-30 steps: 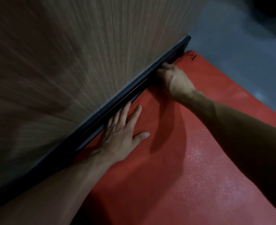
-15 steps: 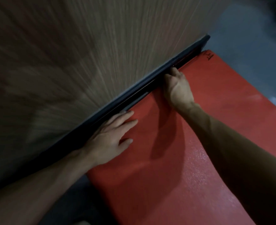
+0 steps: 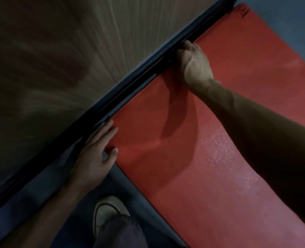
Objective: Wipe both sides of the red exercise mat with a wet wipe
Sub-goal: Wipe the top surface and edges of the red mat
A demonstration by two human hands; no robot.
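— Since half a second ago our view has swung: the near corner of the red exercise mat (image 3: pixel 192 158) now shows fully, with dark floor (image 3: pixel 46 185) beside it and our pale shoe (image 3: pixel 107 212) below.

— And our left hand (image 3: pixel 96 156) has slid to that corner?

— Yes. Its fingers (image 3: pixel 105 131) lie straight along the mat's edge by the dark rail (image 3: pixel 130 81), and the thumb touches the corner. It looks relaxed and flat; we cannot tell whether anything is pinched.

— Our right hand (image 3: pixel 194 65)?

— Further along the same edge, with fingers curled down over the mat's edge where it meets the rail at the foot of the wood-grain panel (image 3: pixel 67 51).

— Where does the mat lie?

— On the floor, one long edge against the rail, slightly rippled under our right forearm.
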